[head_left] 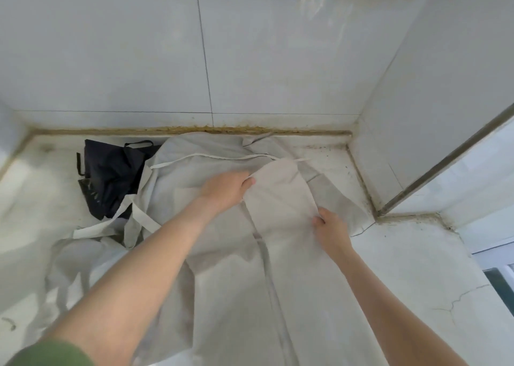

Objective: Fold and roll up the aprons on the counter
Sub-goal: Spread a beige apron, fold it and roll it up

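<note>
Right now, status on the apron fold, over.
Left hand and right hand pinch folded flap of beige apron. Spread on counter, not rolled. Dark apron bunched beside it.

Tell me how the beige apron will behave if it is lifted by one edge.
Probably floppy: the beige apron lies creased and rumpled on the counter, so it should sag. Likely light: the left hand holds a flap folded over. Its loose strap may trail and snag.

The person is reaching both bare arms forward. The left hand [226, 189] is curling its fingers round a fold of the beige apron [281, 193], while the right hand [331, 229] is pinching that fold's other edge.
</note>
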`<action>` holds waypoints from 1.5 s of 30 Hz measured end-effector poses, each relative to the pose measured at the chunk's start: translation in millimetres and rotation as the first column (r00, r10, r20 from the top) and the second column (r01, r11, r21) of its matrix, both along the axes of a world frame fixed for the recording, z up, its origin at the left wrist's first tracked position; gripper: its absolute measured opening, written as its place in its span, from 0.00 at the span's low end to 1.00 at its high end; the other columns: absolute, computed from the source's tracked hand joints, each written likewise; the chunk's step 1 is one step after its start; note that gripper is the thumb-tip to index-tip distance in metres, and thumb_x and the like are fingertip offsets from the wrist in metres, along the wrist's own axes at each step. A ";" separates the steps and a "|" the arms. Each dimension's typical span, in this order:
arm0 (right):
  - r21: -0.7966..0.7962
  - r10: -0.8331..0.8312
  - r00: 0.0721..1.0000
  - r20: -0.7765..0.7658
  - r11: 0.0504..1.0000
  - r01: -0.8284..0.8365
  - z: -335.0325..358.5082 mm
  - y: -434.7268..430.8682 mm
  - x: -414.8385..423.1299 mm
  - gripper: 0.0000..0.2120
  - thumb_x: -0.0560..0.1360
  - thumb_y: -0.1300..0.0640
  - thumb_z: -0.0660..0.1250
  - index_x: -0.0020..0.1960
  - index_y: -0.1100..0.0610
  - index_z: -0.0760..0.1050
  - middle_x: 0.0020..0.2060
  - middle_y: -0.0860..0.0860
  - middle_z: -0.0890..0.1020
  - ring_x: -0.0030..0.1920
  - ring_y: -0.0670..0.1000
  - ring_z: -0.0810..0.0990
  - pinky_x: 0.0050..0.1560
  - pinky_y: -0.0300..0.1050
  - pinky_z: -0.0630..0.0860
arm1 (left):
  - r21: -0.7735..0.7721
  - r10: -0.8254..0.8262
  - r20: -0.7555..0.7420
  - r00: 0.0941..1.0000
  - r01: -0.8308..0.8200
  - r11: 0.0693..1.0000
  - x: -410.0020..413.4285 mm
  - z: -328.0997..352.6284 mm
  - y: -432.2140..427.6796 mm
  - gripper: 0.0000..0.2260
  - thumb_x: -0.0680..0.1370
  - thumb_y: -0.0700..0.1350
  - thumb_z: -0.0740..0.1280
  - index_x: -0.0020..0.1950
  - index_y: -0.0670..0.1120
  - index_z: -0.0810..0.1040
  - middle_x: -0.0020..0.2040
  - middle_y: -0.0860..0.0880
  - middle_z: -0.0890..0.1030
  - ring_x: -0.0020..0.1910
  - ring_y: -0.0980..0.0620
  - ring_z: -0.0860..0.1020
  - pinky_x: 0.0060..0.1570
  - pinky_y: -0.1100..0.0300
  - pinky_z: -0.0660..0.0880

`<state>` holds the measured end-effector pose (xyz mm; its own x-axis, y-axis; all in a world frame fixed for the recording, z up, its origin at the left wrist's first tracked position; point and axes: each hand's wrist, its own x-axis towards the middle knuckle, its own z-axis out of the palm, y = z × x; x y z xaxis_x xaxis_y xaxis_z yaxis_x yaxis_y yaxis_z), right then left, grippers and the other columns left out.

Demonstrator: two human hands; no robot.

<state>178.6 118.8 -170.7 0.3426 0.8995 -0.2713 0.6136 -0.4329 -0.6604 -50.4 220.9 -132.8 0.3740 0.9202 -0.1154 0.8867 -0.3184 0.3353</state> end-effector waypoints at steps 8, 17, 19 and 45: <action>0.245 0.144 0.879 0.454 0.929 -0.279 41.0 55.7 -90.9 0.18 0.77 0.63 0.61 0.66 0.55 0.70 0.59 0.53 0.76 0.64 0.56 0.69 0.60 0.48 0.55 | 0.014 0.475 0.199 0.857 -0.487 0.873 -89.3 -3.0 -33.6 0.17 0.84 0.51 0.50 0.53 0.42 0.73 0.48 0.41 0.80 0.52 0.40 0.77 0.41 0.54 0.65; 0.002 0.541 0.775 0.326 0.820 -0.573 -1.5 -35.8 -202.8 0.34 0.75 0.45 0.64 0.76 0.51 0.54 0.76 0.49 0.56 0.75 0.52 0.55 0.71 0.52 0.52 | 0.117 0.705 -0.029 0.708 -0.698 0.706 -186.1 12.7 -74.2 0.15 0.84 0.49 0.49 0.56 0.40 0.69 0.47 0.40 0.78 0.46 0.38 0.77 0.40 0.51 0.68; -0.028 0.519 0.786 0.337 0.840 -0.543 -7.7 -39.2 -197.2 0.34 0.76 0.43 0.61 0.76 0.52 0.52 0.76 0.49 0.56 0.75 0.52 0.55 0.71 0.50 0.53 | 0.236 0.682 -0.157 0.715 -0.643 0.729 -196.5 13.0 -83.4 0.11 0.83 0.43 0.54 0.61 0.39 0.68 0.53 0.39 0.77 0.52 0.38 0.76 0.46 0.50 0.68; -0.646 0.466 0.885 0.013 0.679 -0.348 35.8 -79.3 -22.6 0.05 0.73 0.66 0.54 0.43 0.60 0.68 0.27 0.57 0.79 0.26 0.54 0.79 0.37 0.40 0.77 | -0.215 -0.284 -0.422 0.861 0.209 0.954 -52.7 -49.3 -120.1 0.33 0.80 0.64 0.47 0.78 0.52 0.37 0.78 0.49 0.37 0.77 0.53 0.37 0.73 0.56 0.35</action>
<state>156.0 39.5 -134.8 0.0739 0.6163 -0.7841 0.8982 -0.3828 -0.2162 -103.1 100.8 -182.2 0.4613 0.7605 -0.4571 0.8523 -0.5229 -0.0100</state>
